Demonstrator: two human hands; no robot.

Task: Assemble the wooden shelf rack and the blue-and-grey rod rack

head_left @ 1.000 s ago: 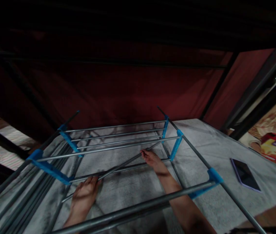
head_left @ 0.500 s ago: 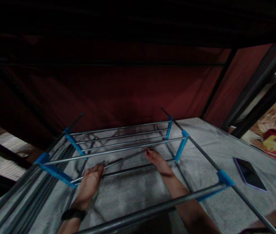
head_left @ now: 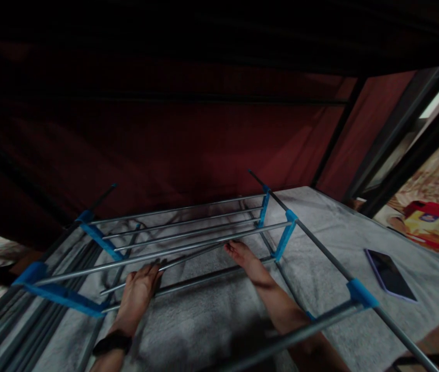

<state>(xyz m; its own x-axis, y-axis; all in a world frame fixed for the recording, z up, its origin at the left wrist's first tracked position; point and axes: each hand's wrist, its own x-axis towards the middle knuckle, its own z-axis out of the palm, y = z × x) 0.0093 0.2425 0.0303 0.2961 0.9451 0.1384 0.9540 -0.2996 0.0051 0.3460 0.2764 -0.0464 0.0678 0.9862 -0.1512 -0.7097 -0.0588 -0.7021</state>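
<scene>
A thin grey metal rod [head_left: 194, 256] runs slantwise between my two hands, inside a rack frame of metal tubes. My left hand [head_left: 140, 289], a dark band on its wrist, wraps over this rod from above; the rod's left end sticks out beyond it, near the front left blue connector [head_left: 68, 297]. At the rod's other end my right hand [head_left: 240, 253] pinches it between the fingertips, just below a long crossbar [head_left: 173, 251]. Blue plastic connectors [head_left: 284, 235] join the crossbars to the side poles [head_left: 322, 248] on the right.
Several loose metal tubes [head_left: 45, 320] lie along the left edge. Under the rack spreads a grey cloth [head_left: 192, 323]. A phone [head_left: 390, 274] and a red and yellow packet [head_left: 436, 227] lie to the right. A crossbar [head_left: 300, 330] spans close in front of me, over my right forearm.
The view has shifted a little, and the rack's left side appears further left and lower. The rod's left end now shows past my left hand. Both hands keep their hold.
</scene>
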